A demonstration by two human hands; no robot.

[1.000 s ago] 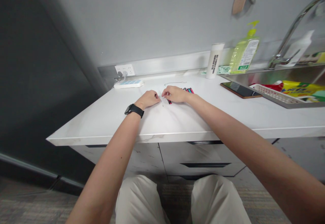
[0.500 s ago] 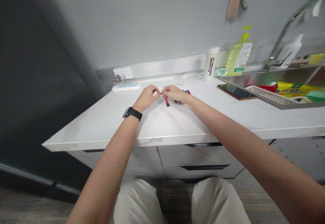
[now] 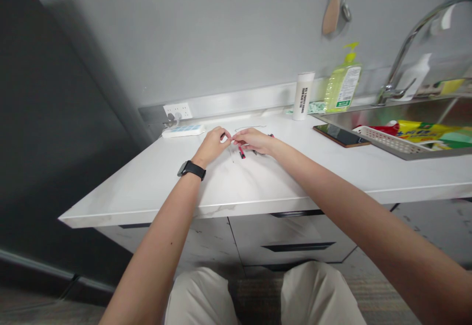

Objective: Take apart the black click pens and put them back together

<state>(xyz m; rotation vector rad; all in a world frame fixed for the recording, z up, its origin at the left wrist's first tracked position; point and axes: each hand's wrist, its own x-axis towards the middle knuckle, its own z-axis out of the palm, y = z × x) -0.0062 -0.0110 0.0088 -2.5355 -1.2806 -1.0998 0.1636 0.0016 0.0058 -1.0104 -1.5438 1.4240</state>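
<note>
While both my hands meet over the white, faintly veined desk, my left hand curls thumb and forefinger into a ring, and their tips come up against the fingertips of my right hand. Grip on each side: narrow, a fine pinch. Whether either closes on anything I cannot tell; the spot is too small to read. A thin, pale, thread-like strand shows just below the left fingertips. A small red-and-black slender piece shows below the right fingers, tilted; its upper end is hidden by them. A thin grey wire-like length lies on the desk, just behind the right hand.

Surroundings: black-strapped watch on the left wrist; white power strip with a blue top near the wall, behind and left of the hands. To the right, well apart, a black-screened phone with a brown edge lies flat near the sink, and a white cylindrical bottle with black lettering stands upright.
</note>
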